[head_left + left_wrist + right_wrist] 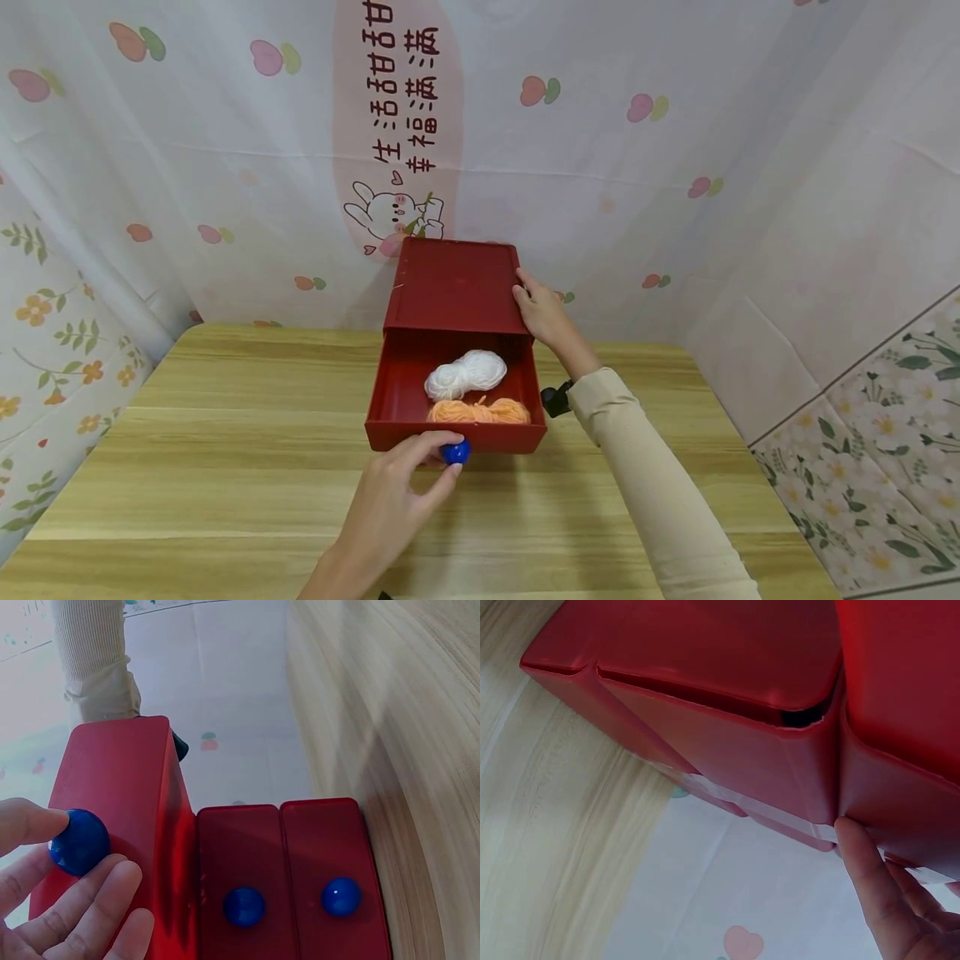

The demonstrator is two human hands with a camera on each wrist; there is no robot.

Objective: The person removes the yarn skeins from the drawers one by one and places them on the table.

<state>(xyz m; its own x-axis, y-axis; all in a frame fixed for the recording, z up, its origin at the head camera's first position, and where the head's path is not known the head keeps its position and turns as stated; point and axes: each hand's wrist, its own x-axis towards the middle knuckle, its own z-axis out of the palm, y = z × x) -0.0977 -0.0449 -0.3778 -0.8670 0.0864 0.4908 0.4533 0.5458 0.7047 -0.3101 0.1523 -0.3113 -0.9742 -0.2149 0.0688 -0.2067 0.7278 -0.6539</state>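
Note:
A red drawer cabinet (453, 287) stands on the table against the back curtain, its top drawer (401, 387) pulled out. In that drawer lie a white yarn skein (480, 371) and an orange yarn skein (476, 412). My left hand (390, 500) pinches the drawer's round blue knob (80, 842) between thumb and fingers. My right hand (546, 315) touches the cabinet's right side near the top. Its fingers (870, 877) lie fairly straight against the red wall in the right wrist view.
Two lower drawers, each with a blue knob (244, 906), are closed in the left wrist view. Clear tape (757, 806) runs along the cabinet side. A small black object (556, 400) shows beside the right sleeve. Wood-grain table (247, 467) extends around the cabinet, with printed curtains behind.

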